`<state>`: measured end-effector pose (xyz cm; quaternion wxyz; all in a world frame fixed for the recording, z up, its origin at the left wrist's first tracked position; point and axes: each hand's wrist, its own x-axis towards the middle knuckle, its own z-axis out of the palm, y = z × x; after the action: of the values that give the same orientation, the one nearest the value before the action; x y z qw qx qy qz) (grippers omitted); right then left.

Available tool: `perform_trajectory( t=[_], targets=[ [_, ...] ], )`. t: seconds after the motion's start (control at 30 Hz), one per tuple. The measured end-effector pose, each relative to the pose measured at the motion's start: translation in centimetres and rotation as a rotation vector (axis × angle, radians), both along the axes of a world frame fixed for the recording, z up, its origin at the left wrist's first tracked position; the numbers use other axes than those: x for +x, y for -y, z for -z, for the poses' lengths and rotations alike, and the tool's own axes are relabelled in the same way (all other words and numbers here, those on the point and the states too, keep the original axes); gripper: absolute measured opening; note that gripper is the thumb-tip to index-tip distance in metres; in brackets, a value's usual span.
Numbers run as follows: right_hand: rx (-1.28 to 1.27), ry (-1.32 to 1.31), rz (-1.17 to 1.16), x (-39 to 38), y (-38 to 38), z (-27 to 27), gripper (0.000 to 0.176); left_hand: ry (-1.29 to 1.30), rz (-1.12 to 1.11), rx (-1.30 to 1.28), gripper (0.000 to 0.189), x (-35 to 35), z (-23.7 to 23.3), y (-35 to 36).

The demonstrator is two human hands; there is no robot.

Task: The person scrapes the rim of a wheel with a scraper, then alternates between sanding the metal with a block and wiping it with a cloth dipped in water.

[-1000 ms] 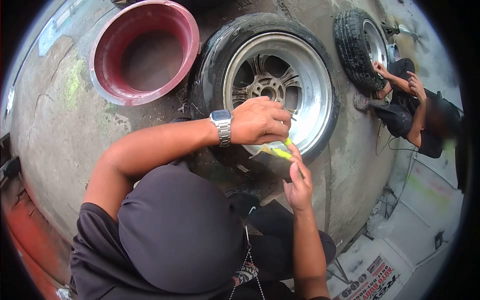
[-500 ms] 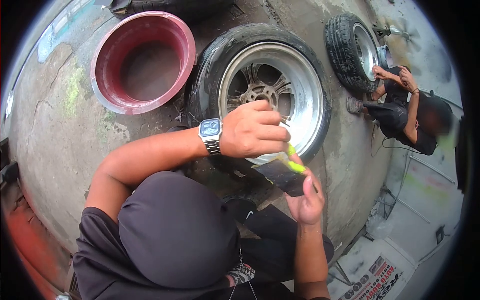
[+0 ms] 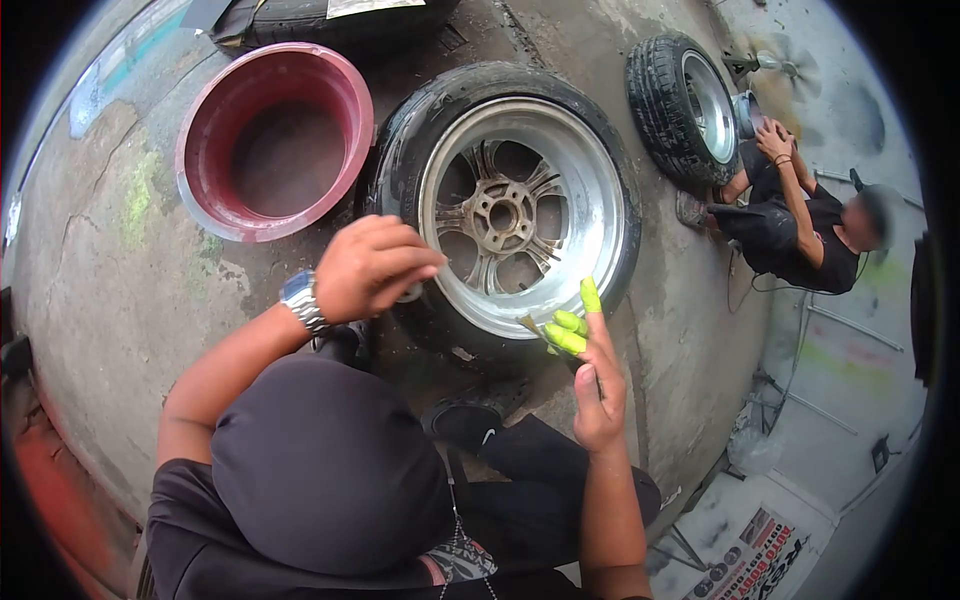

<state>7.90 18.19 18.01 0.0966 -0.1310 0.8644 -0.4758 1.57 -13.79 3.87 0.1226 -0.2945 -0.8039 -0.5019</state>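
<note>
My left hand [image 3: 372,265], with a metal-band watch [image 3: 301,301] on its wrist, is closed at the left edge of the tire [image 3: 405,130]. Its fingertips are pinched together, and I cannot tell what they hold. My right hand [image 3: 600,395] is raised by the near rim edge, with bright yellow-green tape [image 3: 566,338] round its fingertips. A thin dark sheet of sandpaper [image 3: 534,326], seen nearly edge-on, sticks out between those fingers. Beyond both hands the tire lies flat around a silver alloy wheel [image 3: 590,215], whose spokes are stained brown.
A red tub-like barrel [image 3: 350,100] stands left of the wheel, with another tire [image 3: 290,25] behind it. At right a co-worker [image 3: 800,220] sits beside an upright tire [image 3: 650,110]. A fan [image 3: 790,65] and a printed sign [image 3: 745,560] are along the wall.
My left hand has moved left, away from my right hand and off the wheel's middle. The sandpaper has turned from broadside to nearly edge-on. The co-worker's hands have come together.
</note>
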Motion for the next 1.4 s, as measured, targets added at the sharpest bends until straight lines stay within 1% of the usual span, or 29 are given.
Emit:
perform_trajectory(
  t=[0.1,0.17,0.2,0.3,0.33,0.37,0.4,0.43,0.5,0.53,0.57,0.6,0.63,0.67,0.7,0.73,0.77,0.83,0.87,0.9,0.97,1.03,1.07,1.1,1.13,1.17,1.27,1.33,1.4],
  targets=[
    [0.185,-0.036,-0.053,1.0,-1.8,1.8,0.044,0.169,-0.185,-0.083,0.022,2.6,0.7,3.4],
    [0.258,-0.062,-0.025,1.2,-2.3,2.9,0.035,0.189,-0.356,-0.114,0.016,4.7,1.8,5.0],
    [0.292,-0.074,-0.014,1.2,-2.5,3.7,0.031,0.221,-0.375,-0.195,0.015,5.7,2.9,6.1],
    [0.315,-0.026,0.086,2.0,-4.8,7.4,0.034,0.374,-0.424,-0.45,0.014,8.6,6.1,8.5],
    [0.292,0.061,0.187,2.5,-5.5,8.5,0.039,0.461,-0.436,-0.539,0.015,9.1,6.6,8.9],
    [0.148,0.193,0.369,3.2,-7.0,9.9,0.044,0.545,-0.447,-0.629,0.017,9.7,7.4,9.5],
    [0.002,0.322,0.549,3.6,-8.9,11.5,0.049,0.703,-0.407,-0.723,0.023,10.3,8.6,10.2],
    [-0.144,0.45,0.73,3.6,-9.5,11.9,0.056,0.714,-0.398,-0.761,0.022,10.5,8.9,10.7],
    [-0.202,0.425,0.943,3.3,-10.5,11.4,0.056,0.738,-0.369,-0.832,0.021,11.2,9.4,11.0],
    [-0.194,0.412,1.028,2.7,-10.7,10.7,0.056,0.785,-0.365,-0.84,0.02,10.8,8.6,10.7],
    [-0.213,0.384,0.976,2.5,-11.6,10.4,0.054,0.828,-0.362,-0.846,0.019,10.1,7.6,10.5],
    [-0.064,0.309,0.917,2.6,-13.0,10.9,0.051,0.869,-0.36,-0.852,0.018,9.3,6.5,10.1],
    [0.083,0.234,0.853,2.4,-13.0,11.0,0.048,0.809,-0.32,-0.811,0.018,8.6,5.9,9.8],
    [0.181,0.18,0.678,2.7,-12.8,10.7,0.045,0.751,-0.284,-0.769,0.019,8.0,5.4,9.5],
    [0.272,0.127,0.5,2.2,-10.2,9.2,0.043,0.692,-0.25,-0.728,0.02,7.2,4.7,9.2],
    [0.359,0.071,0.322,1.9,-8.1,8.1,0.04,0.692,-0.18,-0.752,0.029,5.8,3.3,8.7],
    [0.433,0.013,0.08,1.6,-7.2,7.8,0.036,0.665,-0.135,-0.747,0.033,4.5,1.7,8.2],
    [0.455,-0.03,-0.168,1.1,-3.0,6.5,0.026,0.603,-0.045,-0.736,0.039,1.9,-1.5,6.9],
    [0.433,-0.093,-0.265,1.2,-1.4,6.7,0.023,0.586,0.0,-0.677,0.04,0.7,-2.8,6.2],
    [0.353,-0.039,-0.362,0.2,0.7,5.8,0.028,0.57,0.046,-0.618,0.042,-0.4,-4.0,5.5],
    [0.374,0.023,-0.525,-0.5,3.6,4.9,0.031,0.517,0.198,-0.437,0.044,-1.6,-4.5,3.8],
    [0.292,-0.044,-0.596,-1.1,5.6,4.4,0.031,0.433,0.4,-0.192,0.046,-2.4,-4.3,2.3],
    [0.288,-0.035,-0.611,-1.4,5.8,4.2,0.034,0.524,0.533,-0.159,0.045,-2.7,-4.6,1.6],
    [0.285,-0.025,-0.626,-1.7,5.9,4.1,0.038,0.521,0.637,0.009,0.041,-2.6,-3.3,0.6],
    [0.284,-0.012,-0.639,-1.8,5.9,4.0,0.041,0.62,0.68,0.053,0.04,-2.4,-2.6,-0.1],
    [0.287,-0.008,-0.64,-1.9,5.8,3.9,0.038,0.72,0.721,0.099,0.039,-2.2,-2.0,-0.6],
    [0.254,0.026,-0.606,-2.1,4.4,4.1,0.031,0.728,0.78,0.148,0.038,-1.7,-0.2,-1.5],
    [0.17,0.087,-0.521,-0.5,2.6,5.1,0.028,0.618,0.68,0.02,0.04,-1.8,0.2,-1.8],
    [0.191,0.147,-0.386,0.5,-0.8,6.2,0.02,0.522,0.565,-0.043,0.044,-2.1,1.3,-2.5]
  ],
)
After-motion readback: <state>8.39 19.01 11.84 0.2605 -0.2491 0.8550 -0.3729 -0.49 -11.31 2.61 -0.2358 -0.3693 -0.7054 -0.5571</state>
